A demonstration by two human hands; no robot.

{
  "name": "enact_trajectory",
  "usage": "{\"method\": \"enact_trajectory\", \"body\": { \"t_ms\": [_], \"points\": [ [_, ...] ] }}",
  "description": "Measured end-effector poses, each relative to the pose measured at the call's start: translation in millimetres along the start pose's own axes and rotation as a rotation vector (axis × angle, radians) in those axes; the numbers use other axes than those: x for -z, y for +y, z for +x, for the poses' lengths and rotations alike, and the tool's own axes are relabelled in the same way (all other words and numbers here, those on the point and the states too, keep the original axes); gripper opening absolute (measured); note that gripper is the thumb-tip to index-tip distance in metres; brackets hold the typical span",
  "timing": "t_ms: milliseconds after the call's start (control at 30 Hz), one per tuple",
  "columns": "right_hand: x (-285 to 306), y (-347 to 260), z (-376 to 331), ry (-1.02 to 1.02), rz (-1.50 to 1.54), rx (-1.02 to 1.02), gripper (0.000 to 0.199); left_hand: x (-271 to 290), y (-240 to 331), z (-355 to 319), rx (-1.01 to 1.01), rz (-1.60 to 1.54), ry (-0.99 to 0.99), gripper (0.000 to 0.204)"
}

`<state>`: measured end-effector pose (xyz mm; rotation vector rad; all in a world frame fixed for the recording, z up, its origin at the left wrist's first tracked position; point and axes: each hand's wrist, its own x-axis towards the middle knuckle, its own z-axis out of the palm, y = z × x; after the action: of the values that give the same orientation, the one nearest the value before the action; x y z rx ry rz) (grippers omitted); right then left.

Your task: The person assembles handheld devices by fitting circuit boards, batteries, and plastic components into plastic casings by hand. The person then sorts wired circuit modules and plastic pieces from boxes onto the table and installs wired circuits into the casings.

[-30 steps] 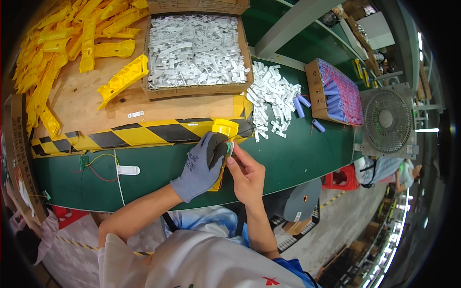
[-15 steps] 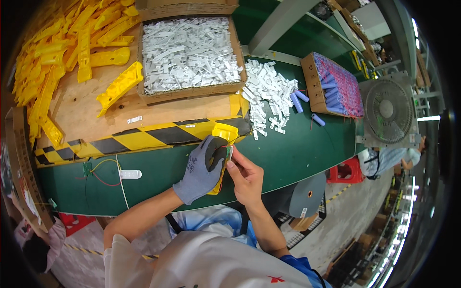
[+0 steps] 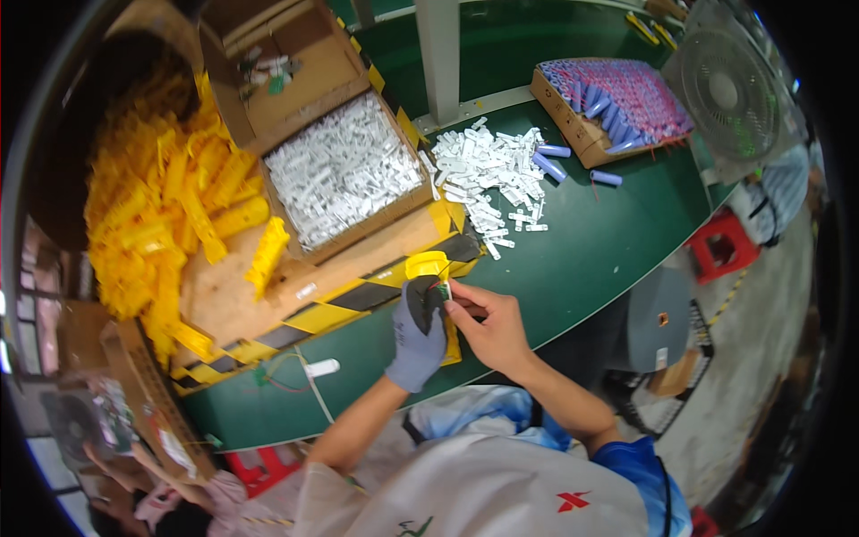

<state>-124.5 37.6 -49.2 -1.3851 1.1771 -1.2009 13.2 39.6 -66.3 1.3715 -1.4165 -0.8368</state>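
My left hand [image 3: 418,338], in a grey glove with dark fingertips, is closed around a yellow plastic housing [image 3: 428,263]. The housing stands roughly upright in the view, its rounded end above the glove and its lower part beside the palm. My bare right hand [image 3: 494,328] pinches a small green circuit board [image 3: 444,291] with a white edge, against the housing's open side. Fingers partly hide the board and the inside of the housing. To the left on the green table lie a white strip [image 3: 322,367] and another small green board [image 3: 261,376] with thin wires.
Behind my hands, a striped-edge wooden board [image 3: 335,261] bears a heap of yellow housings [image 3: 165,242] and a carton of white strips [image 3: 344,170]. Loose white strips [image 3: 497,174] spread to its right. Farther right are purple cylindrical cells [image 3: 606,178], their carton [image 3: 573,125] and a fan [image 3: 729,89].
The whole view has turned and shifted, so the table appears tilted. Both hands remain together at the yellow housing, with the right fingers still on the small board.
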Motion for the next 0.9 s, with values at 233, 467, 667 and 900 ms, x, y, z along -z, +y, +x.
{"method": "enact_trajectory", "body": {
  "t_ms": [233,467,667,900],
  "points": [
    [17.6,1.6,2.5,0.012,-0.033,-0.01,0.026,-21.1,-7.2,-2.3,0.062,0.086,0.055,0.022],
    [21.0,6.0,-0.4,0.106,-0.304,0.195,0.025,-29.9,0.5,6.9,-0.03,0.118,0.036,0.019],
    [18.3,1.7,12.7,0.025,-0.262,0.315,0.027,-22.4,-11.3,3.9,-0.085,0.086,0.116,0.015],
    [25.8,3.2,12.2,-0.124,-0.27,0.342,0.053,-19.3,1.5,16.0,-0.028,0.048,0.19,0.037]
  ]
}}
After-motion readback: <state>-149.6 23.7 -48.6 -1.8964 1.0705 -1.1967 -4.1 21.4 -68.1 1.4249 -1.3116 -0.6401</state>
